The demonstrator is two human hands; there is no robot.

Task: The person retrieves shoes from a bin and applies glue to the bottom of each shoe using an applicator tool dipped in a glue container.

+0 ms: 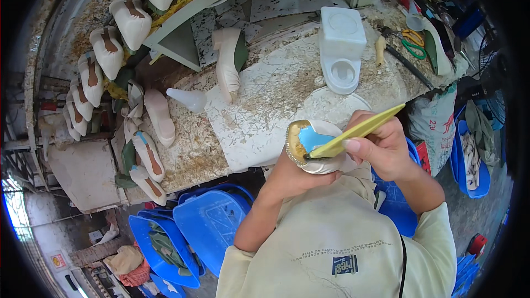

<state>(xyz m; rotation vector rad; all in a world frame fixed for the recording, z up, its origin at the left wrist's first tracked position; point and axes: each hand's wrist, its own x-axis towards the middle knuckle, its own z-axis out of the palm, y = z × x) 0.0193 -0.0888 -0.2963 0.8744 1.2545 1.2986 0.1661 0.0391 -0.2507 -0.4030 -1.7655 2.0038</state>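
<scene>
You've got your left hand wrapped round a pale shoe, right hand pinching a yellow-handled brush against it.

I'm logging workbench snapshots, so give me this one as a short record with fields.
Left hand: holds a pale shoe piece with gold and blue areas
Right hand: grips a flat yellow-green tool
Tool tip: dark, at the shoe piece's rim
Bench: white container beyond the hands
Left side: row of pale shoes
Near side: blue bins
</scene>
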